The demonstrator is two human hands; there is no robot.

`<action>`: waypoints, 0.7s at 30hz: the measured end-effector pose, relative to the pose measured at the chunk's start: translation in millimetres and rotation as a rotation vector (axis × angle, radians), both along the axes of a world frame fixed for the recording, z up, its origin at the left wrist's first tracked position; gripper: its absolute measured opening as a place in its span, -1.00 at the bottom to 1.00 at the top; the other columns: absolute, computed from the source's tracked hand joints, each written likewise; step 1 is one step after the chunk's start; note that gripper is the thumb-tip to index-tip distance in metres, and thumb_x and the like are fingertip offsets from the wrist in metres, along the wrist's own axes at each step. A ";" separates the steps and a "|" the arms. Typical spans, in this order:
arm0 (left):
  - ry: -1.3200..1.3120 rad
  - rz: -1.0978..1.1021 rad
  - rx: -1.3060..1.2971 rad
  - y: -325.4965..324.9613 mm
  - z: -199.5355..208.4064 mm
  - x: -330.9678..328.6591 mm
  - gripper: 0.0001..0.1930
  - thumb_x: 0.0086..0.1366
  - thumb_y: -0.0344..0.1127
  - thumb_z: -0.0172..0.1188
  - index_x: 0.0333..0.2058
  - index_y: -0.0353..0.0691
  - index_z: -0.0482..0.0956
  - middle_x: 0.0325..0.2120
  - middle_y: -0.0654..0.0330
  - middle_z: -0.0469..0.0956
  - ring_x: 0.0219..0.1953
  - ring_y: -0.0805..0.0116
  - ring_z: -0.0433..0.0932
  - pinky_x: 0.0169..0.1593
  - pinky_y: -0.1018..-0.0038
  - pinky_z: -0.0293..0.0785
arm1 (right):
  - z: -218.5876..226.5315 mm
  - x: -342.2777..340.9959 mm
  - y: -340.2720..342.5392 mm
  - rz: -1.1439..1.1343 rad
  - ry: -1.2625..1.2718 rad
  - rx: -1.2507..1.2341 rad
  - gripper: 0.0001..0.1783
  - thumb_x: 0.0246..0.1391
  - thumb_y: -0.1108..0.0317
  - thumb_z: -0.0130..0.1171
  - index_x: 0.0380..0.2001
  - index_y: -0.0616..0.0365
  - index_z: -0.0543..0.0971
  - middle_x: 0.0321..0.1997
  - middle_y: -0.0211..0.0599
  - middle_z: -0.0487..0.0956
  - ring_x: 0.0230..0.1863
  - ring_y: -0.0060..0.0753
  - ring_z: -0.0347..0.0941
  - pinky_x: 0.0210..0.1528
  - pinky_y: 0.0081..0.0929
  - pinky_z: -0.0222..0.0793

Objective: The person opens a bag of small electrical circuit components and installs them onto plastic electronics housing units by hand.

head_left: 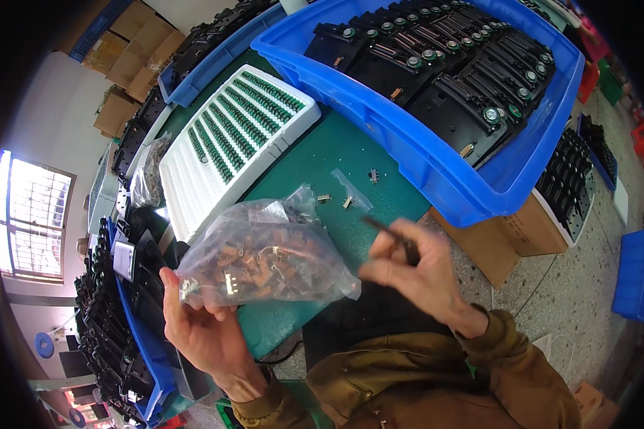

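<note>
A clear plastic bag (265,257) full of small brown-and-metal electronic parts is held up over the near side of the green table. My left hand (204,332) is closed on its lower left side, with the thumb up along the edge. My right hand (418,268) is closed around a dark slim tool (390,232), whose kind is blurred. Its thumb is close to the bag's right corner; whether they touch I cannot tell. On the tabletop beyond the bag lie a scrap of clear plastic (352,189) and a few small metal-pinned parts (324,198).
A white foam tray (293,121) with rows of green round parts stands at the left. Behind, a large blue bin (436,179) holds black molded pieces. More black pieces fill a blue bin (139,343) at the near left. A cardboard box (508,243) stands at the right.
</note>
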State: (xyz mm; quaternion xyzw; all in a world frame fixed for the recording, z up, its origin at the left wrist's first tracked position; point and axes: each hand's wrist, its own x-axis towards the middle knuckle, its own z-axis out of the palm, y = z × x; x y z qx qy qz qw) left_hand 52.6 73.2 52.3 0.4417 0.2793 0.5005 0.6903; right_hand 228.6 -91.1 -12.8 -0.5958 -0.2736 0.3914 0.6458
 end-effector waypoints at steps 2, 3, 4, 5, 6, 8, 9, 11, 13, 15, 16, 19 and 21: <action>-0.044 -0.077 0.030 5.2 0.7 6.8 -0.67 0.43 -0.14 -0.04 -0.48 -0.19 0.47 -0.67 0.28 0.44 -0.71 0.52 0.25 -0.60 0.57 0.16 | -21.2 11.5 16.8 -0.113 -0.047 -0.055 -0.81 -0.06 0.45 0.33 -0.41 0.26 0.51 -0.43 -0.39 0.55 -0.44 -0.65 0.48 -0.42 -0.59 0.38; -0.033 -0.082 0.013 4.4 5.2 12.1 -0.64 0.43 -0.14 -0.04 -0.53 -0.18 0.45 -0.71 0.29 0.39 -0.71 0.52 0.25 -0.59 0.55 0.17 | -28.4 19.5 24.2 -0.239 -0.352 -0.013 -0.81 -0.08 0.46 0.32 -0.40 0.25 0.52 -0.41 -0.35 0.55 -0.47 -0.53 0.49 -0.44 -0.50 0.39; -0.034 -0.082 0.012 6.5 8.4 14.8 -0.64 0.43 -0.14 -0.04 -0.53 -0.18 0.45 -0.71 0.29 0.39 -0.71 0.52 0.25 -0.59 0.55 0.17 | -31.2 23.1 28.9 -0.359 -0.657 0.031 -0.81 -0.09 0.46 0.32 -0.40 0.24 0.52 -0.39 -0.30 0.54 -0.50 -0.42 0.51 -0.47 -0.40 0.40; -0.024 -0.104 0.012 9.4 11.2 16.7 -0.63 0.43 -0.14 -0.04 -0.56 -0.17 0.44 -0.71 0.30 0.38 -0.71 0.52 0.25 -0.59 0.55 0.17 | -30.0 21.8 31.4 -0.344 -0.702 0.050 -0.79 -0.10 0.43 0.32 -0.39 0.22 0.51 -0.34 -0.23 0.52 -0.49 -0.15 0.51 -0.46 -0.24 0.40; -0.014 -0.126 0.013 11.4 14.7 19.4 -0.61 0.43 -0.15 -0.04 -0.59 -0.16 0.43 -0.72 0.30 0.37 -0.72 0.52 0.26 -0.59 0.55 0.17 | -27.8 20.9 33.0 -0.342 -0.702 0.049 -0.79 -0.10 0.43 0.32 -0.39 0.22 0.51 -0.34 -0.23 0.52 -0.49 -0.15 0.51 -0.46 -0.24 0.40; 0.004 -0.099 -0.033 15.5 25.1 24.2 -0.57 0.44 -0.14 -0.07 -0.66 -0.12 0.36 -0.74 0.32 0.31 -0.72 0.52 0.22 -0.59 0.55 0.14 | -20.8 18.5 35.8 -0.292 -0.933 -0.210 -0.77 -0.08 0.39 0.32 -0.40 0.22 0.48 -0.32 -0.22 0.49 -0.43 -0.07 0.53 -0.45 -0.20 0.40; -0.028 -0.152 -0.056 21.1 28.1 23.9 -0.56 0.45 -0.14 -0.08 -0.67 -0.10 0.32 -0.75 0.33 0.28 -0.72 0.52 0.19 -0.58 0.55 0.12 | -18.5 18.2 37.4 -0.285 -0.952 -0.257 -0.76 -0.06 0.36 0.32 -0.40 0.21 0.47 -0.29 -0.21 0.48 -0.42 0.03 0.52 -0.46 -0.16 0.39; -0.047 -0.225 -0.110 26.2 34.5 31.7 -0.54 0.46 -0.12 -0.12 -0.69 -0.05 0.21 -0.76 0.35 0.20 -0.71 0.52 0.11 -0.56 0.54 0.08 | -21.5 20.9 40.0 -0.295 -0.990 -0.283 -0.78 -0.05 0.37 0.30 -0.41 0.22 0.47 -0.31 -0.20 0.48 -0.44 0.03 0.52 -0.47 -0.15 0.39; -0.044 -0.271 -0.098 30.2 38.7 38.7 -0.54 0.46 -0.13 -0.13 -0.68 -0.05 0.21 -0.75 0.35 0.19 -0.71 0.52 0.11 -0.55 0.54 0.08 | -25.0 24.6 41.6 -0.304 -1.027 -0.310 -0.79 -0.04 0.37 0.29 -0.42 0.22 0.48 -0.32 -0.19 0.49 -0.47 0.04 0.51 -0.48 -0.14 0.38; -0.010 -0.289 -0.076 37.3 45.1 46.6 -0.56 0.47 -0.17 -0.16 -0.67 -0.05 0.20 -0.72 0.36 0.14 -0.68 0.51 0.08 -0.53 0.53 0.09 | -25.9 29.4 42.1 -0.269 -1.014 -0.308 -0.83 -0.03 0.39 0.25 -0.43 0.23 0.49 -0.37 -0.17 0.49 -0.45 0.05 0.52 -0.48 -0.16 0.38; -0.007 -0.282 -0.074 43.1 48.0 45.8 -0.56 0.47 -0.17 -0.16 -0.67 -0.05 0.20 -0.72 0.36 0.14 -0.68 0.51 0.08 -0.53 0.53 0.09 | -25.4 27.8 43.3 -0.263 -1.011 -0.302 -0.83 -0.03 0.39 0.25 -0.43 0.23 0.49 -0.37 -0.17 0.49 -0.45 0.05 0.52 -0.48 -0.16 0.38; -0.104 -0.456 0.007 58.0 54.8 43.4 -0.58 0.47 -0.20 -0.15 -0.66 -0.05 0.21 -0.71 0.37 0.12 -0.66 0.52 0.07 -0.53 0.53 0.06 | -25.6 24.9 44.1 -0.294 -0.977 -0.258 -0.87 -0.02 0.44 0.22 -0.45 0.24 0.48 -0.44 -0.17 0.49 -0.46 0.00 0.52 -0.49 -0.20 0.37; -0.079 -0.397 0.027 55.9 59.9 44.8 -0.59 0.46 -0.22 -0.13 -0.65 -0.06 0.21 -0.70 0.37 0.13 -0.66 0.52 0.09 -0.53 0.52 0.05 | -29.5 24.5 45.0 -0.353 -0.839 -0.092 -0.89 -0.01 0.47 0.20 -0.47 0.25 0.46 -0.46 -0.17 0.49 -0.49 -0.07 0.51 -0.49 -0.23 0.36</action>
